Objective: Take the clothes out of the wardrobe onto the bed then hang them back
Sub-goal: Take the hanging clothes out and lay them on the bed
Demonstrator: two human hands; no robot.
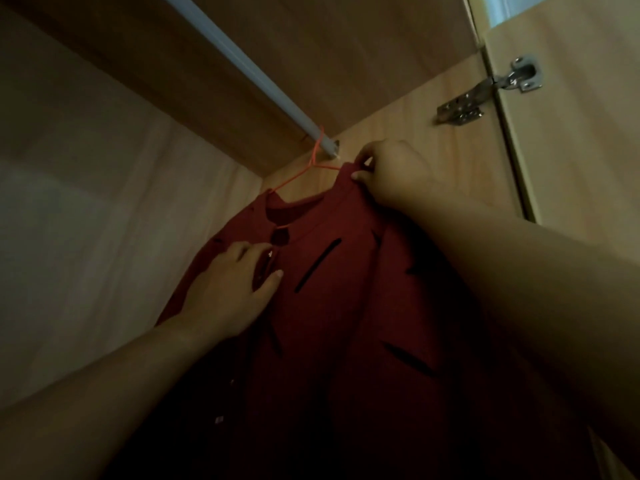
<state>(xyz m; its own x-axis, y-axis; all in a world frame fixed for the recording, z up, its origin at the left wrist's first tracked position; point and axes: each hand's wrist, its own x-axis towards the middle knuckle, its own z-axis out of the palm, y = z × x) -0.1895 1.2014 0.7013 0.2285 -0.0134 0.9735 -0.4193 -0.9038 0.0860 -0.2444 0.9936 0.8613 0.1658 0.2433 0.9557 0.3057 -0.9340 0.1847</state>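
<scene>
- red shirt [346, 306] on orange hanger [294, 178], hook over the rail [249, 69] inside wardrobe, R end by the side wall
- R hand [391, 171]: thumb + finger pinch shirt's shoulder at top
- L hand [232, 292]: lies on shirt front by the buttons, can't tell if it grips
- door hinge [485, 95] upper R

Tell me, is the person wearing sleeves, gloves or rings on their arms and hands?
No. The left forearm and right forearm are bare, no sleeve in view. The left hand and right hand have no gloves; I see no rings, watch or bracelet, though it is dim.
</scene>
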